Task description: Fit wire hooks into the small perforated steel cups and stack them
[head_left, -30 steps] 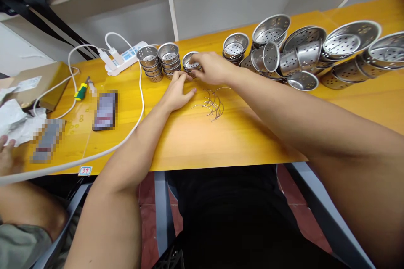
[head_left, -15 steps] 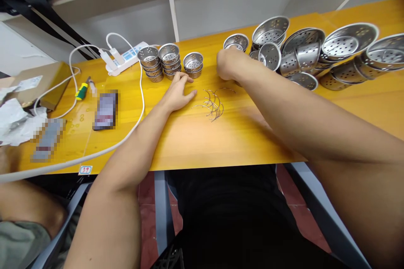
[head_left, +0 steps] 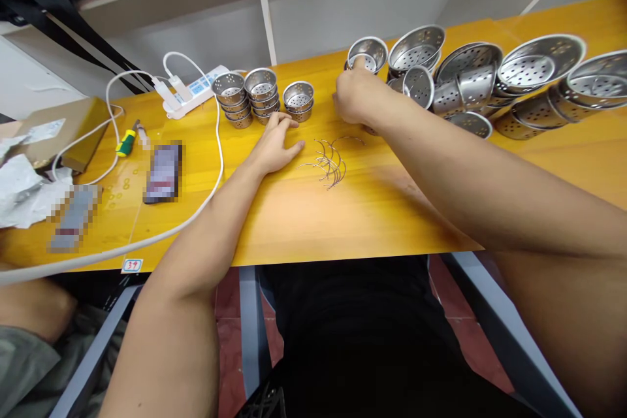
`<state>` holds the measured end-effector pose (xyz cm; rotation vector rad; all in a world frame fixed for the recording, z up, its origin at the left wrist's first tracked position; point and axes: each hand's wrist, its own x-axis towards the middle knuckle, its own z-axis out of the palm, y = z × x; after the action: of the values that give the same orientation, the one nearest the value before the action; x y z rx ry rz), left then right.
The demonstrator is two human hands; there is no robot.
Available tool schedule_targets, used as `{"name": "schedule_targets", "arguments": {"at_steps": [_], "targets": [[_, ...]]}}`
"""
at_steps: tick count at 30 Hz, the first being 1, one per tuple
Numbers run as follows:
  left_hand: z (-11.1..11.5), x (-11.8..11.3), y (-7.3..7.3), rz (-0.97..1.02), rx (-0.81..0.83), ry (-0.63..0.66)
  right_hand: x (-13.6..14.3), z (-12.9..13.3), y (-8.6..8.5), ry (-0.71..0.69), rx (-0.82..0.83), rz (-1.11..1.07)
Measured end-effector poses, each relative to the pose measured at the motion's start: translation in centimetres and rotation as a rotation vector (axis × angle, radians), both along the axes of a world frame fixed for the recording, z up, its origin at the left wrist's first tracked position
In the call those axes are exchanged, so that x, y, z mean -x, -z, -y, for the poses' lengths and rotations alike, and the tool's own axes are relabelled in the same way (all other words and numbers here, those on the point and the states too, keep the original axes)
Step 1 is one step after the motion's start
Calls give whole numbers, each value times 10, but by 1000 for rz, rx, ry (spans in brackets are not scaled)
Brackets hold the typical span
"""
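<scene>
My right hand [head_left: 356,96] reaches to a small perforated metal cup [head_left: 368,51] in front of the heap. One finger is over the cup's near rim, and the other fingers are mostly hidden behind the hand. My left hand [head_left: 278,147] lies on the table with thumb and fingers apart, holding nothing. Just beyond its fingertips stand small perforated cups in a short stack [head_left: 298,95], a middle stack [head_left: 261,88] and a left stack [head_left: 230,91]. Several thin curved metal wires [head_left: 334,166] lie loose between my hands.
Larger perforated metal baskets [head_left: 539,65] and tipped cups crowd the right side. At left lie a white power strip [head_left: 196,93], a white cable [head_left: 215,173], a green-yellow handled tool [head_left: 127,142], two blurred phones and a cardboard box [head_left: 91,134]. Another person's leg shows at lower left.
The small cup at my right hand has risen slightly and now tilts toward me, with a finger visible over its rim. My left hand stays where it was.
</scene>
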<state>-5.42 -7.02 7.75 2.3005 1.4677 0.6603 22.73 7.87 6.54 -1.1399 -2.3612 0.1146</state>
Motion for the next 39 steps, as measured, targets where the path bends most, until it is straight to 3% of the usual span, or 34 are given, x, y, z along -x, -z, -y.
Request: {"name": "schedule_targets", "arguments": {"at_steps": [3,6,10,14,20,25,29,33,36,39], "targets": [[-6,3,7,44,-109,51,13,32,-24,155,-1,25],[-14,6,16,137,-258,100,27,69,-38,171,-18,-83],[-23,7,26,242,-322,134,36,99,-40,109,-106,-128],[-23,7,29,227,-259,165,29,107,-34,78,-74,-118],[-12,5,18,203,-193,191,15,116,-34,107,-4,-88],[-9,2,16,221,-173,258,22,137,-38,96,-28,-49],[-9,0,17,213,-182,347,28,153,-36,104,59,53],[-8,1,17,181,-166,354,25,152,-32,156,143,125],[-10,2,20,178,-160,350,21,147,-32,209,129,76],[-15,2,27,248,-163,336,18,149,-35,137,40,-36]]}}
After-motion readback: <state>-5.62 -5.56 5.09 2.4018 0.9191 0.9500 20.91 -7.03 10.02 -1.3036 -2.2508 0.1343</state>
